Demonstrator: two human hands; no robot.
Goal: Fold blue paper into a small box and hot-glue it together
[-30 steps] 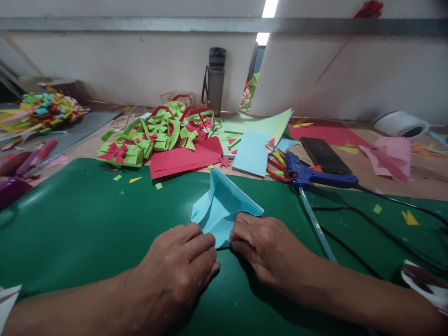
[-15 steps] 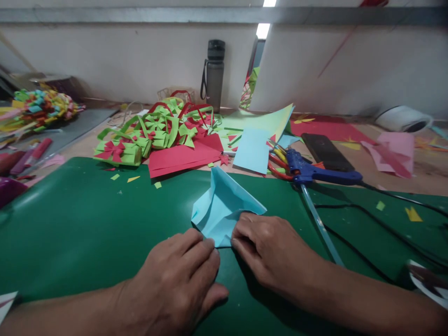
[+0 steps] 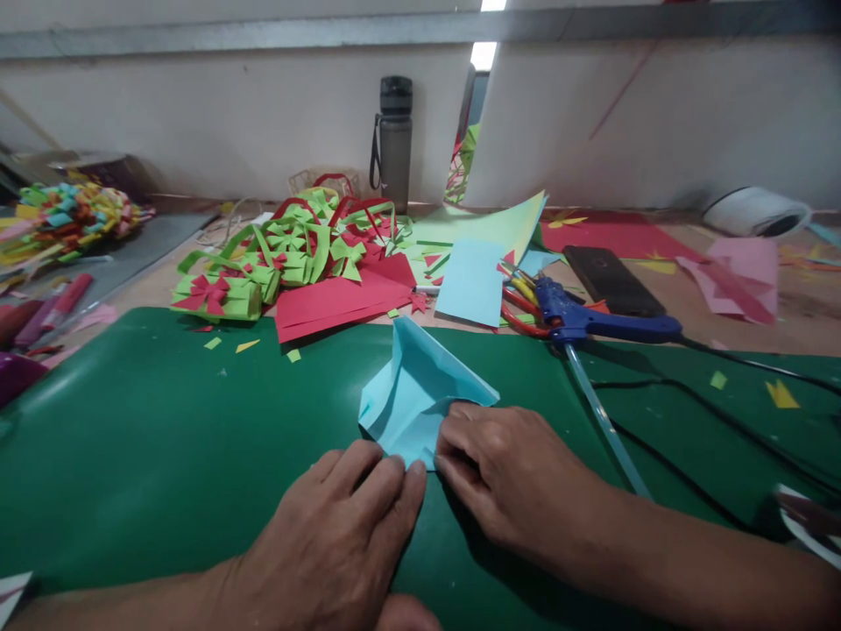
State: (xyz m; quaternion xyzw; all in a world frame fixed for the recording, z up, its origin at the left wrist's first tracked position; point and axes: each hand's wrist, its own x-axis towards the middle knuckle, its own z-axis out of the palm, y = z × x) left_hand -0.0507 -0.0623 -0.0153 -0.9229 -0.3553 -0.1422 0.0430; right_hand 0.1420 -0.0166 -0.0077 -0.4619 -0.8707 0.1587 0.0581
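Observation:
A light blue sheet of paper [image 3: 420,394], folded into an open pocket shape with raised sides, lies in front of me on the green mat [image 3: 250,412]. My right hand [image 3: 499,464] pinches its right side near the front corner, fingers curled in against the thumb. At the paper's near edge, the fingertips of my left hand [image 3: 348,517] press down from above. The left thumb is spread away from those fingers, low in the view. Creases run across the paper, and its near right corner is partly hidden by my right hand.
Green paper bags with red bows [image 3: 216,294] and red paper [image 3: 342,298] lie behind the mat. A blue glue gun [image 3: 604,327] with a glue stick and cables lies right, near a dark phone [image 3: 611,280]. A grey bottle [image 3: 395,149] stands by the wall.
My left fingers have shifted slightly along the paper's near edge, the index finger now touching it, and the thumb has dropped lower. My right hand keeps its pinch. The view has shifted slightly.

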